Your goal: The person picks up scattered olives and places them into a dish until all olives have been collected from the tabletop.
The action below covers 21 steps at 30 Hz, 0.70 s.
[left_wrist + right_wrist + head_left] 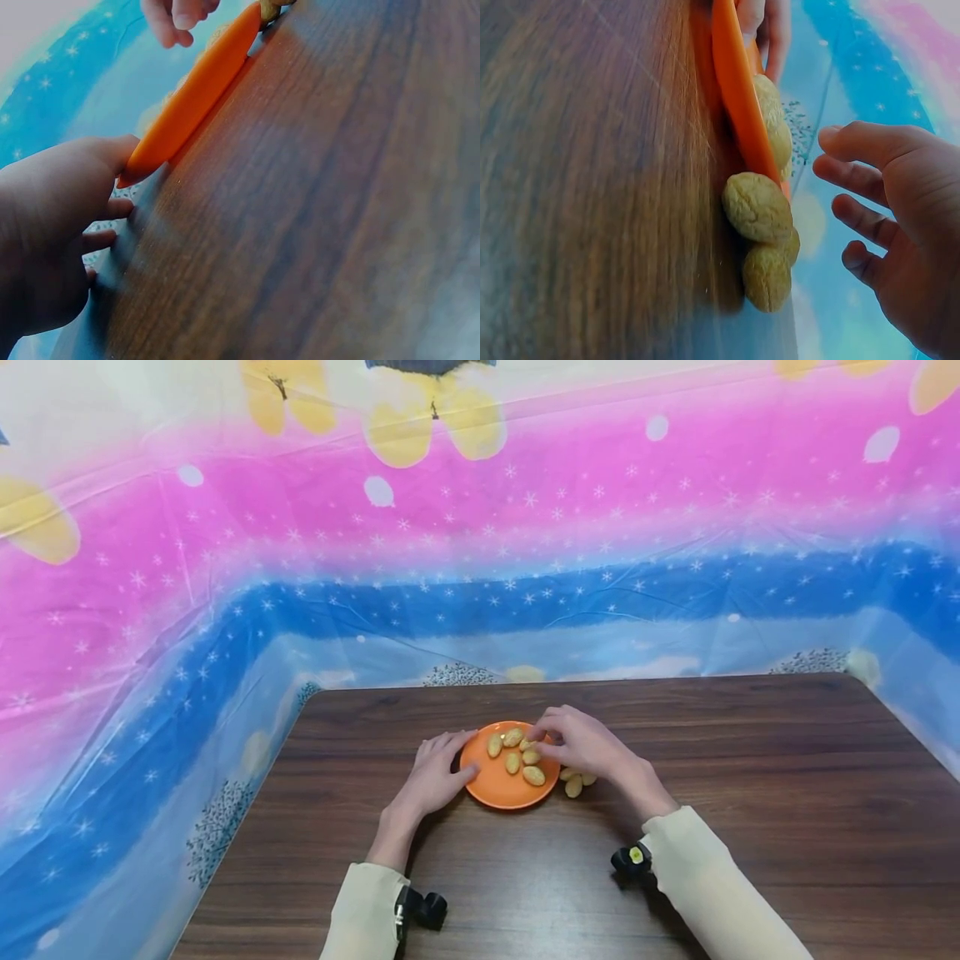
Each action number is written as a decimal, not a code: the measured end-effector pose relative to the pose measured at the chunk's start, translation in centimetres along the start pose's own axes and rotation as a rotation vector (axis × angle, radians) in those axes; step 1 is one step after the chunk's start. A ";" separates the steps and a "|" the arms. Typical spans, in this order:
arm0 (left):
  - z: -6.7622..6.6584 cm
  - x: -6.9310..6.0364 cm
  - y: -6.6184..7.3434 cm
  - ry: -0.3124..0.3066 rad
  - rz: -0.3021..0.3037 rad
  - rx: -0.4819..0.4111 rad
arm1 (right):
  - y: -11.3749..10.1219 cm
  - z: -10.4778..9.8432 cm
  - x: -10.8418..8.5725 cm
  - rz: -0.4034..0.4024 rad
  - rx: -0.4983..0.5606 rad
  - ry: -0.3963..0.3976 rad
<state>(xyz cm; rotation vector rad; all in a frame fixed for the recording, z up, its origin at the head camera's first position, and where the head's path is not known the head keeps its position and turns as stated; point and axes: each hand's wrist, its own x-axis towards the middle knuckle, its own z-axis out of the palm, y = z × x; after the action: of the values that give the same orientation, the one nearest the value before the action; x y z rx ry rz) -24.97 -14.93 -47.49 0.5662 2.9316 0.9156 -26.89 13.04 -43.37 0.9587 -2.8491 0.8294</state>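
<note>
An orange plate (501, 787) lies on the table, bearing several wrinkled, tan oval pieces (534, 775) that look like nuts in the shell. At its left rim, my left hand (437, 774) touches the edge with thumb and forefinger; in the left wrist view its other fingers hang beside the plate. Above the plate's right part hovers my right hand (581, 743), fingers loosely bent. The right wrist view shows its thumb and fingers (862, 142) apart, with nothing between them. More of these nut-like pieces (757, 208) lie on the table against the plate's right side, partly under the right hand.
The dark wood-grain table (750, 760) extends to both sides and toward me. A pink and blue patterned cloth (480, 543) hangs behind it and along its sides. Black wrist cameras (431, 910) sit at both cream sleeves (712, 868).
</note>
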 end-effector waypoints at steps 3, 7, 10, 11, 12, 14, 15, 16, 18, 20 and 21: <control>0.0 0.0 0.0 0.000 -0.001 0.002 | 0.3 -0.1 -0.3 0.011 0.007 0.004; 0.0 0.1 0.0 -0.003 -0.003 0.003 | 0.6 -0.2 -0.7 0.030 0.028 0.003; 0.0 0.0 0.0 -0.004 -0.004 0.004 | 0.8 -0.4 -1.0 0.044 0.046 0.001; 0.0 0.0 0.0 -0.005 -0.004 0.003 | 0.8 -0.5 -1.1 0.046 0.049 0.003; 0.0 0.0 0.0 -0.005 -0.005 0.002 | 0.8 -0.5 -1.2 0.049 0.050 0.005; 0.0 0.0 0.1 -0.005 -0.004 -0.001 | 0.9 -0.6 -1.4 0.057 0.055 0.008; 0.0 0.0 0.1 -0.004 -0.004 -0.002 | 1.0 -0.7 -1.5 0.058 0.054 0.009; -0.1 0.0 0.1 -0.004 -0.005 -0.003 | 1.1 -0.7 -1.6 0.066 0.056 0.009; -0.1 0.0 0.1 -0.004 -0.007 -0.005 | 1.3 -0.7 -1.8 0.082 0.061 0.008; -0.1 -0.1 0.1 -0.004 -0.008 -0.007 | 1.6 -0.6 -2.0 0.096 0.058 0.007; -0.1 -0.1 0.1 -0.005 -0.009 -0.008 | 1.7 -0.6 -2.1 0.103 0.062 0.006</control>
<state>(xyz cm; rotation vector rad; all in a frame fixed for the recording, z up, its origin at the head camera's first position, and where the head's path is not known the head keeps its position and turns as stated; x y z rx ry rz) -24.85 -14.94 -47.39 0.5535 2.9227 0.9226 -26.20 15.62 -44.03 0.8195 -2.9050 0.9335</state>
